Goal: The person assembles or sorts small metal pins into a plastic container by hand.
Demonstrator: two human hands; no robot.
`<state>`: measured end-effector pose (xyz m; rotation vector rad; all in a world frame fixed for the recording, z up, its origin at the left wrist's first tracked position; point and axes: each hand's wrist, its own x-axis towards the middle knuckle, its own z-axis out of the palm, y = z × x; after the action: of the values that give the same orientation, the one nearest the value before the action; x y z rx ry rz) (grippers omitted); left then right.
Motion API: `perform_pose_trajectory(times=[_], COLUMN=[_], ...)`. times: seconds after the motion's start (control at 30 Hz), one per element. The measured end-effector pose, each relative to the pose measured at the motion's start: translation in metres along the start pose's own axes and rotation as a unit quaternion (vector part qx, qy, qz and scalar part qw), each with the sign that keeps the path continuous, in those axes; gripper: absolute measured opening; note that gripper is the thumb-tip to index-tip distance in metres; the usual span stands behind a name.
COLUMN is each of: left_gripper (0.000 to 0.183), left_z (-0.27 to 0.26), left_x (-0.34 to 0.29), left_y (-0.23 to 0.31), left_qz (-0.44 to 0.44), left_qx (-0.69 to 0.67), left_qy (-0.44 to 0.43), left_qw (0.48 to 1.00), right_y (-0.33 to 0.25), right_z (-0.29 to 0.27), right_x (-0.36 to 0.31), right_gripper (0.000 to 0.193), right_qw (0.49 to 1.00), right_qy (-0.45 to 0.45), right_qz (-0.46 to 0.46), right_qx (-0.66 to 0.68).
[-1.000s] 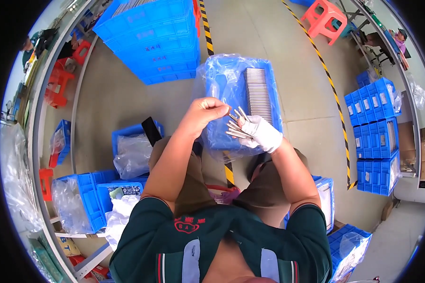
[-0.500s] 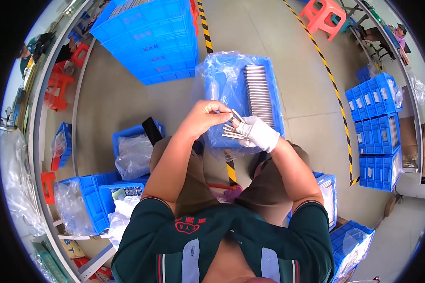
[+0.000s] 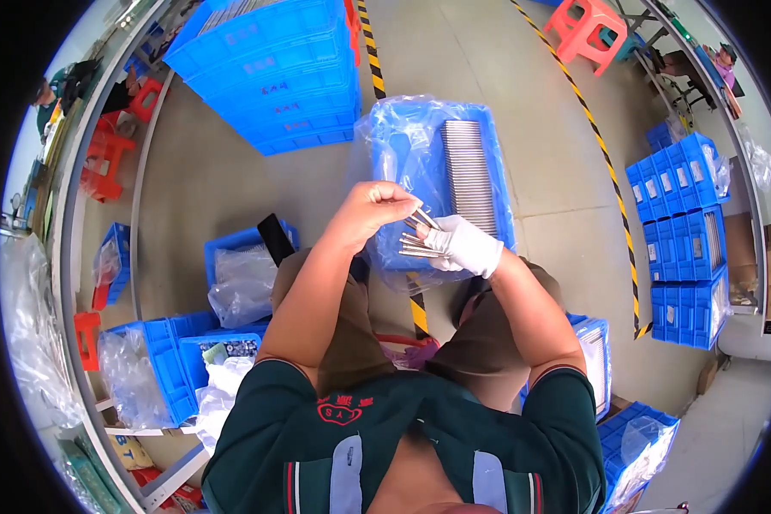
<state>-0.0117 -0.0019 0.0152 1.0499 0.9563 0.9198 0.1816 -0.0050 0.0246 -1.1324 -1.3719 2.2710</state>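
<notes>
My right hand (image 3: 467,244), in a white glove with bare fingertips, is closed round several thin metal rods (image 3: 417,248) that fan out toward the left. My bare left hand (image 3: 372,216) meets it there, thumb and forefinger pinching the tip of one rod. Both hands are over the near part of a blue crate (image 3: 504,188) lined with clear plastic film (image 3: 411,141). Inside, along its right side, lies a long tight row of similar metal rods (image 3: 469,167). The rods' ends within the glove are hidden.
Stacked blue crates (image 3: 278,90) stand at the far left; more blue crates (image 3: 684,240) are stacked at the right. Near my left side are a crate with bagged contents (image 3: 240,274) and a black phone-like object (image 3: 275,237). A red stool (image 3: 587,30) stands far right.
My fingers have shifted slightly, and the fanned rods lie a little differently in my right hand. The forearms and the crates have hardly moved.
</notes>
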Motion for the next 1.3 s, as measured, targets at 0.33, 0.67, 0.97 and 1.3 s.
perform_pose_trajectory(times=[0.33,0.67,0.97,1.3], left_gripper=[0.016,0.013,0.019,0.021], left_z=[0.002,0.042,0.062,0.056], left_x=[0.008,0.043,0.05,0.038], left_y=[-0.001,-0.073,-0.067,-0.037], left_qz=[0.033,-0.025,-0.041,-0.099], left_qx=[-0.039,-0.533,-0.568,-0.518], left_qy=[0.039,0.118,0.093,0.138], left_qw=[0.998,0.838,0.817,0.838], right_y=[-0.004,-0.002,-0.029,-0.02], right_z=[-0.003,0.013,0.028,0.023], right_x=[0.002,0.036,0.043,0.038], right_gripper=[0.035,0.017,0.009,0.036], right_qw=[1.0,0.936,0.888,0.888], right_qy=[-0.008,0.133,0.268,0.308], right_qz=[-0.01,-0.294,-0.352,-0.335], right_qx=[0.025,0.144,0.13,0.065])
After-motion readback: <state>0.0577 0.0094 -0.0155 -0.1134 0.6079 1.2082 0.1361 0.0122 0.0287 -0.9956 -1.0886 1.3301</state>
